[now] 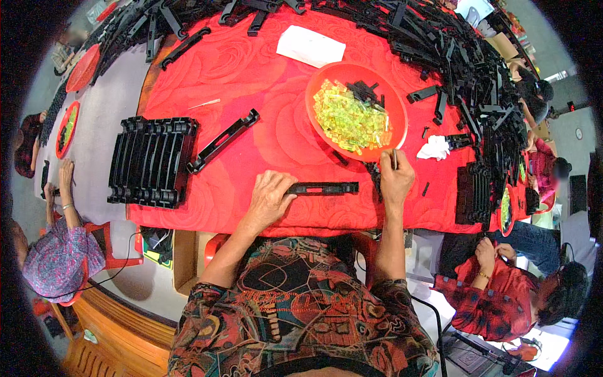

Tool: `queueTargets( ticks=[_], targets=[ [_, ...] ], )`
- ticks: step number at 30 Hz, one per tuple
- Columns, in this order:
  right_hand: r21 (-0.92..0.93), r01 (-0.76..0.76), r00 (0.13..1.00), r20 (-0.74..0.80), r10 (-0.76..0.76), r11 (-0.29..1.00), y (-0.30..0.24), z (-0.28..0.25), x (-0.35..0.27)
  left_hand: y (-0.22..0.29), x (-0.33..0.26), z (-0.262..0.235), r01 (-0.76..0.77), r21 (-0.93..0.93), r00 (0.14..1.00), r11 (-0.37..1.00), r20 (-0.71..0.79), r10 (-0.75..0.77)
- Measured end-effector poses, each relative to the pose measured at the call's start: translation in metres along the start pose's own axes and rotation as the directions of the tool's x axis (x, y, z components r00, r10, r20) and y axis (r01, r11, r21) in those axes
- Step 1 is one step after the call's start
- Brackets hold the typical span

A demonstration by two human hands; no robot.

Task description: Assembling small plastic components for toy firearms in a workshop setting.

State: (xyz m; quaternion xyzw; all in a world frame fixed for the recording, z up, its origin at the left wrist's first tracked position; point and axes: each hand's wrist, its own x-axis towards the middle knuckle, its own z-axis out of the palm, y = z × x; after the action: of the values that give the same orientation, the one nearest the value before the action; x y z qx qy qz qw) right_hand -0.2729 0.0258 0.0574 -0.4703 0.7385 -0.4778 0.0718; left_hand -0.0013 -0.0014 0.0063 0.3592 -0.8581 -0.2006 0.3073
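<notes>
My left hand grips the left end of a narrow black plastic bar with a slot along its middle, level above the red cloth. My right hand is closed at the near rim of a round red plate, fingers pinched on a small thin thing too hidden to name. Many clear yellow-green pieces lie in the plate, with small black parts at its far side. Left of centre, another black bar rests slantwise beside a row of similar bars.
Black parts are heaped along the table's far side and right side. A white paper lies beyond the plate, a crumpled tissue to its right. Other people sit at left and right.
</notes>
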Motion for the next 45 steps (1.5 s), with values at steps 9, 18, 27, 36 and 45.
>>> queueTargets(
  ticks=[9, 18, 27, 36, 45],
  targets=[
    [-0.671, 0.304, 0.941, 0.321, -0.104, 0.677, 0.004, 0.013, 0.051, -0.001, 0.0, 0.003, -0.004, 0.001, 1.0, 1.0, -0.003, 0.004],
    [-0.748, 0.358, 0.897, 0.442, 0.018, 0.558, 0.018, 0.026, 0.07, -0.002, -0.004, 0.003, -0.011, 0.001, 1.0, 1.0, -0.011, 0.011],
    [-0.616, 0.352, 0.917, 0.377, -0.129, 0.705, 0.004, 0.008, 0.061, -0.003, -0.001, 0.004, -0.019, 0.015, 1.0, 1.0, -0.01, 0.019],
    [0.121, 0.286, 0.865, 0.394, -0.31, 0.951, -0.037, -0.002, -0.028, 0.011, -0.003, -0.004, -0.137, 0.072, 0.947, 0.988, -0.282, 0.151],
    [0.376, -0.117, 0.766, 0.623, -0.158, 0.919, -0.035, 0.019, -0.094, 0.036, -0.009, -0.001, -0.214, -0.071, 0.96, 0.974, -0.198, 0.196]
  ],
)
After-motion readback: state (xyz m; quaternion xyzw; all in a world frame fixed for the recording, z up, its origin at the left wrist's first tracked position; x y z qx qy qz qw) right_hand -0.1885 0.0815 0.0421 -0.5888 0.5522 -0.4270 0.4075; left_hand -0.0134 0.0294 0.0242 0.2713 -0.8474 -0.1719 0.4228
